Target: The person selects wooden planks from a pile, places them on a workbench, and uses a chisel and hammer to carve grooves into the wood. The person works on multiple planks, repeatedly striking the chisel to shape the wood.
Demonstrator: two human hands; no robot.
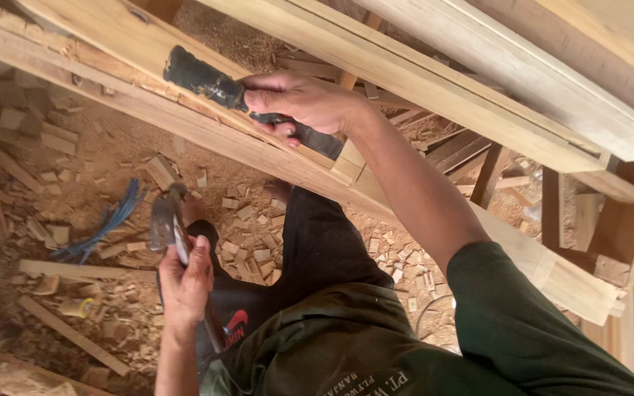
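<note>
My right hand point(299, 99) is closed around a dark, worn chisel-like tool point(199, 79), which lies slanted against a long pale wooden beam point(148, 110). That arm wears a dark green sleeve and reaches up from the lower right. Lower left, my left hand point(185, 282) grips the handle of a hammer point(164, 220). Its metal head points up and hangs above the floor, well apart from the beam. My leg in black trousers point(317, 242) stretches between the two hands.
More planks and a wooden frame point(522, 88) run across the top and right. The floor is sawdust strewn with several small wood offcuts point(247, 246), loose laths point(75, 270) and a bundle of blue strapping point(108, 224).
</note>
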